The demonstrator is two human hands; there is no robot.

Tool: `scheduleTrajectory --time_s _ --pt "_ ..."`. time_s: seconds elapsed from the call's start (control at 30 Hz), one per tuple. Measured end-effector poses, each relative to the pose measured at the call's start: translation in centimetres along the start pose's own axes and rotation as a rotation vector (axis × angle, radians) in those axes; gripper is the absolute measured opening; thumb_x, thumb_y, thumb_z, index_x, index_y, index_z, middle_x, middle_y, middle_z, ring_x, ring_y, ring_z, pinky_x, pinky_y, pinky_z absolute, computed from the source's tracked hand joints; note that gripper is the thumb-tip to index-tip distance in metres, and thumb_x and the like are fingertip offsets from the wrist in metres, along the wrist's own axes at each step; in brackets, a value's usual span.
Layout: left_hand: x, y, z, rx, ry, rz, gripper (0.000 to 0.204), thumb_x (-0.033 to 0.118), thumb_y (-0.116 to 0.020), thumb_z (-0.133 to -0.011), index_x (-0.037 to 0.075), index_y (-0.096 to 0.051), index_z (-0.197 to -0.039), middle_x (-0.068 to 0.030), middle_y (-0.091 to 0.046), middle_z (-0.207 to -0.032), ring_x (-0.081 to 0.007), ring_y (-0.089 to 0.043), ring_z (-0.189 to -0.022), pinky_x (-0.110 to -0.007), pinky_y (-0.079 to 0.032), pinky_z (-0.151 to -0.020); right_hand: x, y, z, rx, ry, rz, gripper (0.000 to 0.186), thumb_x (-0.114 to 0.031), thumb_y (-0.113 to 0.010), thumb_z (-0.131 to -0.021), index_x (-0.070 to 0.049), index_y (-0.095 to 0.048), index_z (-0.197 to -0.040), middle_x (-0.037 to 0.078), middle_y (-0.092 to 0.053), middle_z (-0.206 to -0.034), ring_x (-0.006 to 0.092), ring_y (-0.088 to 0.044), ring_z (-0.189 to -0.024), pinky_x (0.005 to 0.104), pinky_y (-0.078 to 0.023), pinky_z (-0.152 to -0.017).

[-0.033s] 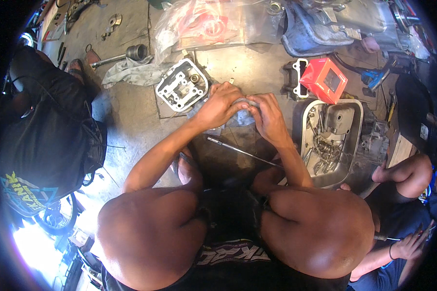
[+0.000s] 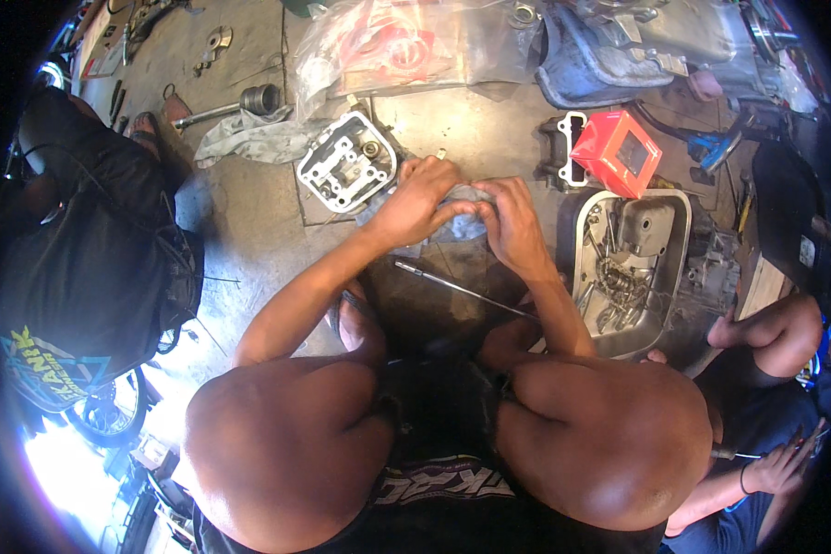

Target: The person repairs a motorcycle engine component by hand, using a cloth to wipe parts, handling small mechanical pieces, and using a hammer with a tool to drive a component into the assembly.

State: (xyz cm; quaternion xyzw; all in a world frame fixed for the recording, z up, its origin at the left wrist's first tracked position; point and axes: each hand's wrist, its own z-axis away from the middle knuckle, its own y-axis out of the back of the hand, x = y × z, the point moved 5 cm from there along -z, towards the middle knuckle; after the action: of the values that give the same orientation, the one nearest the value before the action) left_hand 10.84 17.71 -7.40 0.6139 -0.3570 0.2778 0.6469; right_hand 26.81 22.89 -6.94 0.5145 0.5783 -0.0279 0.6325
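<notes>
Both hands, left hand [image 2: 414,198] and right hand [image 2: 512,222], grip a soft, light grey cloth wad [image 2: 460,205]; best pinched at its edges, at 12 o'clock from the knees.

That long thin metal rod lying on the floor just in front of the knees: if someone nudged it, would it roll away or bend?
The thin metal rod looks round and slender, so a sideways nudge would probably roll it across the flat concrete floor. It reads as straight steel, so likely stiff rather than floppy. Its surface looks shiny, possibly oily, so it may slip in fingers.
</notes>
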Motion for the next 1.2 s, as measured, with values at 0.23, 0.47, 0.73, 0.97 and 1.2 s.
scheduleTrajectory --time_s 0.23,0.47,0.73,0.97,1.2 --pt "-0.3 -1.3 0.4 0.14 -0.135 -0.118 0.03 0.022 -0.07 -0.09 0.009 -0.066 -0.117 -0.0093 -0.06 -0.116 -0.0291 -0.053 -0.117 -0.048 -0.035 -0.105 1.2 -0.1 0.0 -0.039 -0.146 -0.045 0.023 -0.018 -0.066 -0.094 0.0 -0.065 -0.109 0.017 -0.067 -0.099 0.0378 -0.062 -0.095 0.0443 -0.047 -0.087" --pt "-1.4 -2.7 0.2 0.048 -0.076 -0.299 0.024 0.022 -0.065 -0.093 0.008 -0.066 -0.113 -0.0073 -0.059 -0.115 -0.0265 -0.051 -0.119 -0.049 -0.03 -0.108 2.5 0.0 0.2 -0.148 -0.223 -0.065 0.023 -0.016 -0.071 -0.091 -0.002 -0.069 -0.11 0.016 -0.069 -0.099 0.0336 -0.065 -0.093 0.0403 -0.05 -0.082" --pt "-2.1 -3.9 -0.6 -0.083 -0.105 -0.296 0.028 0.027 -0.061 -0.096 0.005 -0.064 -0.114 -0.0079 -0.056 -0.12 -0.0272 -0.049 -0.121 -0.051 -0.028 -0.11 2.5 0.3 0.4 -0.053 -0.192 -0.082 0.027 -0.008 -0.076 -0.086 -0.002 -0.069 -0.111 0.013 -0.068 -0.103 0.0291 -0.067 -0.09 0.0356 -0.053 -0.078" --pt "-1.4 -2.6 -0.2 0.105 -0.192 -0.175 0.035 0.023 -0.065 -0.094 0.008 -0.058 -0.125 -0.0076 -0.06 -0.12 -0.0266 -0.052 -0.121 -0.05 -0.028 -0.111 3.5 -0.3 0.7 -0.054 -0.308 -0.098 0.019 -0.008 -0.073 -0.088 0.0 -0.067 -0.105 0.017 -0.067 -0.101 0.0352 -0.067 -0.091 0.0401 -0.053 -0.079" --pt "-2.2 -3.5 -0.6 -0.021 -0.127 -0.236 0.03 0.024 -0.065 -0.094 0.008 -0.062 -0.119 -0.0077 -0.061 -0.116 -0.0268 -0.051 -0.121 -0.049 -0.028 -0.111 3.6 -0.4 0.7 -0.135 -0.284 -0.066 0.023 -0.01 -0.074 -0.088 0.0 -0.067 -0.108 0.016 -0.067 -0.098 0.0346 -0.066 -0.089 0.0395 -0.053 -0.079"
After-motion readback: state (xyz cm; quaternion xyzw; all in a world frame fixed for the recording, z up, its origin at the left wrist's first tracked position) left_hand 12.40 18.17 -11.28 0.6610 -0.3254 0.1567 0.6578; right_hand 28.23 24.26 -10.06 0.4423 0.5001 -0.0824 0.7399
